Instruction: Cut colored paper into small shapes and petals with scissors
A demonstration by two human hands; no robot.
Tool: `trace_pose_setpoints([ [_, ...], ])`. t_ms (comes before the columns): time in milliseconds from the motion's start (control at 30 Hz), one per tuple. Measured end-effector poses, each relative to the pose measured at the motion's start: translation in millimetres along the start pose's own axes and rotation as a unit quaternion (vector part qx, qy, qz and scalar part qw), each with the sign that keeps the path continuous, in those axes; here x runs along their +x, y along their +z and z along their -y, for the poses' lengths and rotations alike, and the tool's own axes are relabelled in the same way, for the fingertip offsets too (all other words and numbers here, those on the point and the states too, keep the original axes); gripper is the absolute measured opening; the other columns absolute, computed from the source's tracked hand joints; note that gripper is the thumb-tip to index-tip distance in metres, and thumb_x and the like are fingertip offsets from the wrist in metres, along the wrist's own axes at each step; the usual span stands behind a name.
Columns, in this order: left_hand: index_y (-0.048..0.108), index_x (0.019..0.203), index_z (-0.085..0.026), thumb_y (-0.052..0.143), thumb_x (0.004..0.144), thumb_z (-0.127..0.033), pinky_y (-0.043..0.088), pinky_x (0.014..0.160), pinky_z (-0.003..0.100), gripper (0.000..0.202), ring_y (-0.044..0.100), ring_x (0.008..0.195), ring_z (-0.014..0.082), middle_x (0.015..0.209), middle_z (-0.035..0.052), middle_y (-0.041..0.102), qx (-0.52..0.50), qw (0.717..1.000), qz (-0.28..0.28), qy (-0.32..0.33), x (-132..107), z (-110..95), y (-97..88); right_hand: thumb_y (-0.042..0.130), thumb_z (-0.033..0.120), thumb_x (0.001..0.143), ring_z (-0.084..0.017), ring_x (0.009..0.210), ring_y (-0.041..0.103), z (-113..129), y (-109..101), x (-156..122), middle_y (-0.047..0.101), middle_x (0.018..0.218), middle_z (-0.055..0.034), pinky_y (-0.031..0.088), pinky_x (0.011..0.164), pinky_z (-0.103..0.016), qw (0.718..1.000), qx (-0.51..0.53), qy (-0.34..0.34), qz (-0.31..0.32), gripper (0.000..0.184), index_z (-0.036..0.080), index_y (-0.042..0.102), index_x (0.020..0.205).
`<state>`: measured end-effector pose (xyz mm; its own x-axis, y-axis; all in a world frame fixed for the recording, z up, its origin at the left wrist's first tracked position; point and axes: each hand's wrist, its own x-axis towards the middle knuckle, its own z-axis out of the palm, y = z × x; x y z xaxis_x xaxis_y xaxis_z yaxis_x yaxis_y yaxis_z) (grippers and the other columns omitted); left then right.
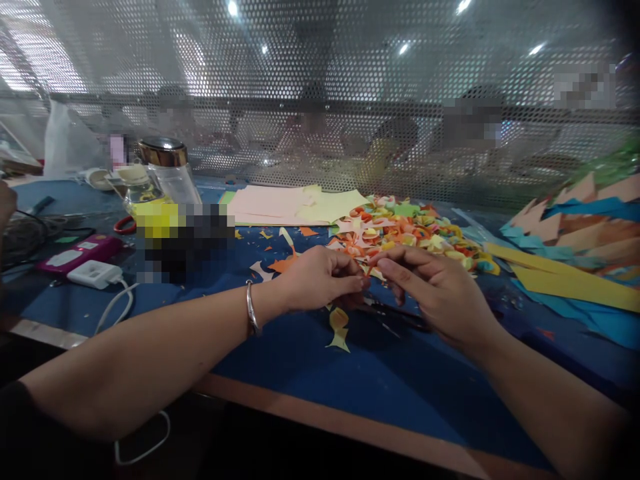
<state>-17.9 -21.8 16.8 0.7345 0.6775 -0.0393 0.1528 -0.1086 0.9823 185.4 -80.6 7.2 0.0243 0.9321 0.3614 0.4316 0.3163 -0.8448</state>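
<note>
My left hand, with a silver bangle on its wrist, and my right hand meet above the blue table. Between their pinched fingertips is a small orange paper piece, mostly hidden by the fingers. Beneath the hands lie scissors, partly covered. A yellow cut-paper fish shape rests on the table just in front of my left hand. Behind the hands spreads a heap of curled paper pieces in orange, yellow, pink and green. Orange and pale scraps are left of the heap.
Pink and yellow paper sheets lie at the back by a perforated metal screen. On the right are folded paper stacks. A glass bottle, a white charger and a magenta device occupy the left.
</note>
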Motion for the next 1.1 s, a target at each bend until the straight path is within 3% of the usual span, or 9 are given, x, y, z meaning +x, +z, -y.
trace_pose_setpoints([
  [267, 0.065, 0.080, -0.017, 0.079, 0.075, -0.048, 0.056, 0.067, 0.026, 0.034, 0.070, 0.068, 0.0129, 0.077, 0.0044, 0.073, -0.001, 1.000, 0.021, -0.001, 1, 1, 0.0, 0.073, 0.056, 0.087, -0.010, 0.048, 0.051, 4, 1, 0, 0.059, 0.062, 0.0012, 0.043, 0.046, -0.024, 1.000, 0.005, -0.005, 0.011, 0.036, 0.021, 0.071, 0.081],
  [467, 0.064, 0.075, -0.017, 0.074, 0.082, -0.040, 0.055, 0.065, 0.026, 0.025, 0.069, 0.065, 0.0131, 0.073, 0.0043, 0.072, 0.025, 1.000, 0.020, 0.000, -1, -1, 1.0, 0.073, 0.059, 0.086, -0.010, 0.047, 0.049, 8, 2, 2, 0.059, 0.061, 0.0010, 0.042, 0.045, -0.024, 1.000, -0.016, -0.007, 0.016, 0.039, 0.021, 0.071, 0.079],
  [600, 0.066, 0.087, -0.016, 0.072, 0.084, -0.032, 0.053, 0.068, 0.027, 0.017, 0.068, 0.072, 0.0134, 0.080, 0.0039, 0.070, 0.054, 0.997, -0.033, 0.040, -2, -5, 1.7, 0.071, 0.060, 0.088, -0.011, 0.048, 0.047, 8, 1, 1, 0.058, 0.060, 0.0014, 0.040, 0.046, -0.026, 0.999, -0.041, -0.020, 0.012, 0.039, 0.022, 0.069, 0.078],
  [733, 0.059, 0.105, -0.016, 0.079, 0.077, -0.018, 0.049, 0.069, 0.025, 0.035, 0.066, 0.075, 0.0119, 0.084, 0.0020, 0.070, -0.011, 0.995, -0.072, 0.074, 0, -6, 4.0, 0.068, 0.059, 0.090, -0.011, 0.049, 0.047, 8, 2, 1, 0.056, 0.060, 0.0018, 0.039, 0.048, -0.026, 0.998, -0.061, -0.020, 0.017, 0.039, 0.022, 0.068, 0.078],
  [867, 0.055, 0.103, -0.017, 0.074, 0.080, -0.011, 0.038, 0.056, 0.021, 0.030, 0.054, 0.055, 0.0060, 0.068, -0.0053, 0.063, -0.067, 0.994, -0.060, 0.061, 4, -4, 5.7, 0.067, 0.061, 0.090, -0.011, 0.048, 0.046, 9, 4, 0, 0.055, 0.059, 0.0019, 0.039, 0.048, -0.026, 0.998, -0.060, -0.016, 0.029, 0.042, 0.021, 0.068, 0.077],
  [967, 0.057, 0.098, -0.016, 0.073, 0.081, -0.009, 0.032, 0.051, 0.021, 0.025, 0.049, 0.049, 0.0047, 0.064, -0.0061, 0.061, -0.079, 0.995, -0.050, 0.039, 4, -3, 4.2, 0.068, 0.061, 0.090, -0.011, 0.047, 0.048, 10, 4, 0, 0.056, 0.058, 0.0019, 0.039, 0.047, -0.027, 0.997, -0.064, -0.019, 0.030, 0.041, 0.022, 0.068, 0.078],
  [1100, 0.061, 0.092, -0.014, 0.077, 0.078, -0.005, 0.041, 0.058, 0.021, 0.023, 0.059, 0.059, 0.0067, 0.066, -0.0036, 0.064, -0.063, 0.992, -0.103, 0.034, 6, -4, -1.8, 0.068, 0.058, 0.090, -0.013, 0.051, 0.052, 9, 0, 2, 0.062, 0.063, -0.0002, 0.040, 0.049, -0.027, 0.995, -0.089, -0.026, 0.023, 0.036, 0.023, 0.071, 0.083],
])
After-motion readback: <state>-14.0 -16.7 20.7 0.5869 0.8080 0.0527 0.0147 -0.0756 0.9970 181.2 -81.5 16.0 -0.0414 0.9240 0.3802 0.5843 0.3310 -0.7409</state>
